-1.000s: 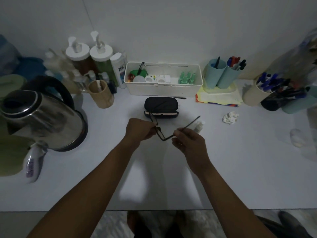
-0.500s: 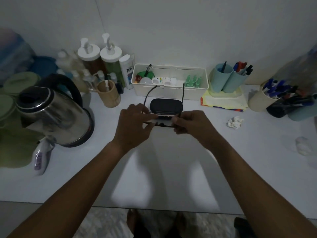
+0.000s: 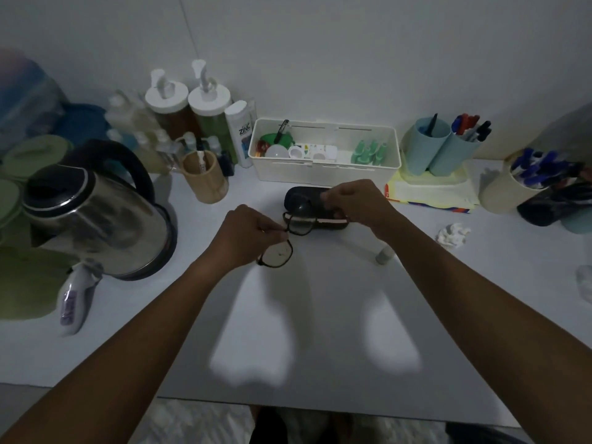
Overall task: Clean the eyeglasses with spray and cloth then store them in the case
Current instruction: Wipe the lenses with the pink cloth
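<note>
Both hands hold the black-framed eyeglasses [image 3: 290, 238] just above the white table, tilted so one lens is near me and the other lies over the case. My left hand [image 3: 248, 233] pinches the frame around the bridge. Over the case, my right hand [image 3: 355, 203] has its fingers closed at the far end of the frame. The black case [image 3: 299, 200] lies behind the glasses, partly hidden by my right hand, and a pale inner strip shows along its front. A small spray bottle [image 3: 382, 254] stands right of my right wrist. A crumpled white cloth [image 3: 453, 234] lies further right.
A steel kettle [image 3: 93, 216] stands at the left, with a small white-and-purple bottle [image 3: 75, 299] lying in front of it. Pump bottles [image 3: 189, 107], a wooden cup [image 3: 205, 177] and a white organiser box [image 3: 326, 174] line the back wall. Pen holders [image 3: 442, 145] stand at the back right.
The glasses were level in front of the case with the temples pointing away. They are now turned at an angle, my left hand is lower and nearer, and my right hand is over the case.
</note>
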A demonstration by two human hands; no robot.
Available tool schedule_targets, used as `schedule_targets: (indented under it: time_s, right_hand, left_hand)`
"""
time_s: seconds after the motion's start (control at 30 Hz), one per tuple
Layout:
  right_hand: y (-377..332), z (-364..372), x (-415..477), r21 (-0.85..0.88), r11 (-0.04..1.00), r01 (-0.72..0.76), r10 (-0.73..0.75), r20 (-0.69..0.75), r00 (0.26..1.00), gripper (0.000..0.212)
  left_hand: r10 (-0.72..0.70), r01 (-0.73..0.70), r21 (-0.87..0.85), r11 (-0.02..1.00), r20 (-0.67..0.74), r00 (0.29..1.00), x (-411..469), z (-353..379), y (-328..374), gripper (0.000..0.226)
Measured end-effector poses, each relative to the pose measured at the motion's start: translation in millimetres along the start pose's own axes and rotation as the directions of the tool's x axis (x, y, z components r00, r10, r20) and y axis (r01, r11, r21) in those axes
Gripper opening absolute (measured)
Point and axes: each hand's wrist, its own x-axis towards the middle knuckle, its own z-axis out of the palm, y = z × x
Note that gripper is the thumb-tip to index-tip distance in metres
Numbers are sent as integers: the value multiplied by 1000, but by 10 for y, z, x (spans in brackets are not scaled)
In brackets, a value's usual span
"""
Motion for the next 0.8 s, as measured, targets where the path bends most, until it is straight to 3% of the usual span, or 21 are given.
schedule_targets:
  time_s: [0.13, 0.27, 0.43, 0.53, 0.8]
  right_hand:
    - [190, 175, 377, -365, 931, -6, 1, -14, 1000, 19]
    - [298, 372, 617, -573, 820, 1, 47, 68, 997, 22]
    - [311, 506, 711, -634, 773, -22, 129, 122, 984, 33]
    - [305, 564, 713, -658, 752, -45, 149, 103, 983, 50]
    - [430, 650, 746, -689, 716, -114, 159, 2, 987, 25]
  left_hand:
    - [-196, 226, -286, 931, 129, 972, 158, -95, -118, 15]
    - [-241, 291, -400, 869, 171, 955, 286, -236, -217, 11]
    - [-231, 304, -484, 821, 206, 951, 405, -411, -348, 5]
    - [-226, 300, -478, 826, 208, 952, 459, -434, -412, 8]
    - [-196, 262, -444, 857, 189, 962, 516, -322, -476, 13]
